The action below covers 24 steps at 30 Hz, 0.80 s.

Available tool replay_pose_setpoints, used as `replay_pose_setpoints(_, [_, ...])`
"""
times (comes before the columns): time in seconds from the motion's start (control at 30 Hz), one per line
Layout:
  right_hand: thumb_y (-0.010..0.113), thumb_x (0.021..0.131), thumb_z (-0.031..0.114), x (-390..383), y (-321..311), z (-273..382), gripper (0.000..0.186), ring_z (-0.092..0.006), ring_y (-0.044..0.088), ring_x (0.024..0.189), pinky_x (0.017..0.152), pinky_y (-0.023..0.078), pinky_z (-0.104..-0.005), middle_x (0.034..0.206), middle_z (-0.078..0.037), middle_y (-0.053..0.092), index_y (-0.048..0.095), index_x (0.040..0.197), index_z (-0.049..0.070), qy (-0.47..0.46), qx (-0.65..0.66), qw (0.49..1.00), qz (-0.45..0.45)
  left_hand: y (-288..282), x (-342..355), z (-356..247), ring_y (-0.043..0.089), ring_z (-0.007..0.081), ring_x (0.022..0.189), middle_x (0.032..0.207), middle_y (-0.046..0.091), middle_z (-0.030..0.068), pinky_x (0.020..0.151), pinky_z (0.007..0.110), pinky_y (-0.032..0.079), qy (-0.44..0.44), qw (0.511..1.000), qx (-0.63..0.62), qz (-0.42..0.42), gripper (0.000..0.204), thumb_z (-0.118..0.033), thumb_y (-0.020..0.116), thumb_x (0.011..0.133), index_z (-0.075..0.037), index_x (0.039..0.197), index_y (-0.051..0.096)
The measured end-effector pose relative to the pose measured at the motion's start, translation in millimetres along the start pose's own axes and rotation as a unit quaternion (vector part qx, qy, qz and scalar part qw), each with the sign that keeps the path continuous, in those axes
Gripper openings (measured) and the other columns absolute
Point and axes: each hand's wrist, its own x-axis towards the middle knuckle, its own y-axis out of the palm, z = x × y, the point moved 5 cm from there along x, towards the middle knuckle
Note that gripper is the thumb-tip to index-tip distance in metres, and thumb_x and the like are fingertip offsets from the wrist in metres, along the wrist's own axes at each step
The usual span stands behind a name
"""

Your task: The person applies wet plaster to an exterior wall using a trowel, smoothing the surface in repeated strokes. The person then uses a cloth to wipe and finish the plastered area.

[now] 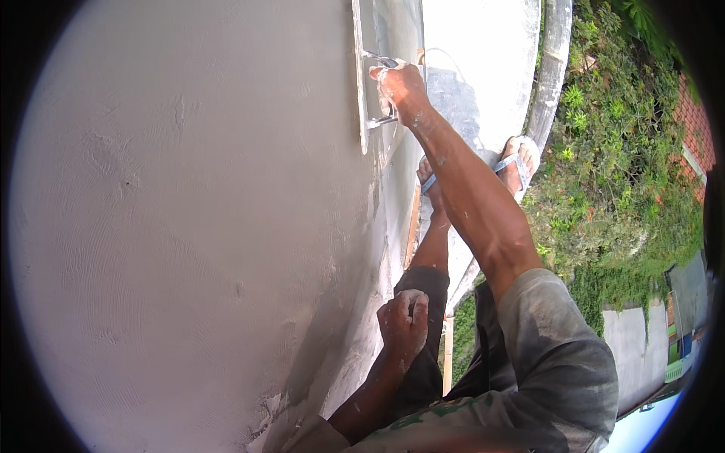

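At 12 o'clock the right hand (pixel 398 84) is clamped on the trowel (pixel 362 94), hiding most of its handle, and the upper edge cuts off the blade's far end. The blade looks long, thin and pale, nearly edge-on beside the grey wall (pixel 189 196). At 5 o'clock the left hand (pixel 405 321) is curled; whether around anything, I cannot tell.

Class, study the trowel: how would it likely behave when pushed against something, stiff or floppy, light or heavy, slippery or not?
The trowel is probably stiff, since its long edge looks straight. It seems fairly light, as only the right hand holds it. It might slip a little, because the fingers look smeared with pale residue.
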Motion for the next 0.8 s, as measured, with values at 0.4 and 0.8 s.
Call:
replay_pose_setpoints(0.4, [0.062, 0.084, 0.014, -162, 15, 13, 0.057, -0.0251, 0.066, 0.078, 0.073, 0.051, -0.0353, 0.081, -0.019, 0.066, 0.045, 0.129, -0.015, -0.150, -0.087, 0.982, 0.070, 0, -31, -6, 0.053, 0.0337, 0.121, 0.127, 0.057, 0.0171, 0.102, 0.044, 0.043, -0.062, 0.983, 0.142, 0.100, 0.041, -0.029, 0.057, 0.091, -0.005, 0.124, 0.056])
replay_pose_setpoints(0.8, [0.049, 0.096, 0.021, -9, -1, -135, 0.017, -0.0109, 0.053, 0.044, 0.038, 0.045, -0.0268, 0.069, -0.001, 0.061, 0.061, 0.095, 0.008, 0.181, 0.253, 0.948, 0.071, 22, -18, -1, 0.055, 0.0338, 0.116, 0.123, 0.059, 0.0170, 0.098, 0.045, 0.045, -0.046, 0.976, 0.196, 0.076, 0.040, -0.035, 0.059, 0.090, -0.005, 0.116, 0.062])
